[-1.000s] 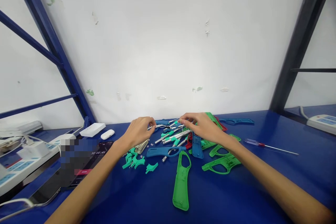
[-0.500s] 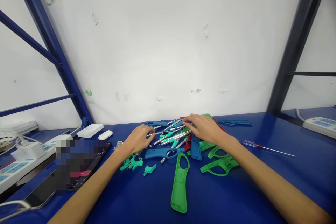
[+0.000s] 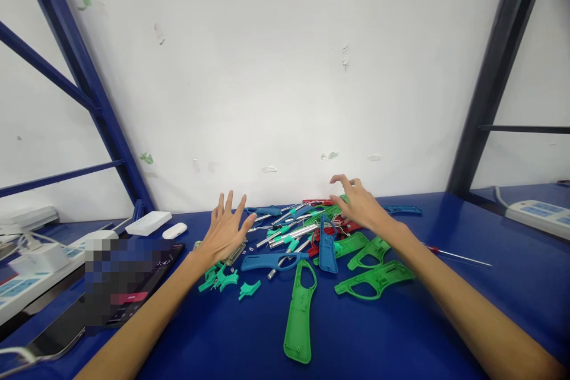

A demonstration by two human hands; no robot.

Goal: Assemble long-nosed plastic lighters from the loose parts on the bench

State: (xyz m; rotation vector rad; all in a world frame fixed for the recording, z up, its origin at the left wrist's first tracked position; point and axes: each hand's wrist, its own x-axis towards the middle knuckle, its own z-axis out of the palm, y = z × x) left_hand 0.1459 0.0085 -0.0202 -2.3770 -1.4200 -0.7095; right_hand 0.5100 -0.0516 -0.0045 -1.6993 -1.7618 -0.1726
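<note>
My left hand, fingers spread, hovers at the left side of a pile of lighter parts and holds nothing. Above the pile's right side, my right hand is open too, its thumb and fingers apart. Between them lie metal tubes with teal triggers and thin wires. In front are a blue handle shell, an upright-lying blue shell and a green handle shell. More green shells rest below my right hand. Loose teal triggers sit below my left hand.
A screwdriver lies at the right, its handle partly behind my right forearm. To the left are a phone, a white earbud case, a white box and a power strip. The white wall stands behind.
Both hands have lifted off the pile and their fingers have spread. The left hand has let go of a thin metal piece. My right hand has shifted slightly right. The view has moved a little.
</note>
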